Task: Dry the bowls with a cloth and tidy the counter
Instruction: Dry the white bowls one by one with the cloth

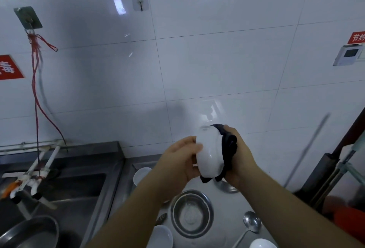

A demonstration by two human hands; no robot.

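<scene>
Left hand [182, 157] fingers curled round white bowl [209, 153] — right hand [240, 155] at 3 o'clock pinching dark cloth [229, 147] against it.

Steel counter [126, 170], sink [65, 188] let into its left. On it: steel bowl [191, 215], ladle [250, 225], white bowls at back [141, 174], front [163, 236], front right [261, 243]. Pan [29, 234] in sink.

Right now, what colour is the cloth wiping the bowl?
Dark, navy to black. The cloth shows best in the head view, pressed against the white bowl.
</scene>
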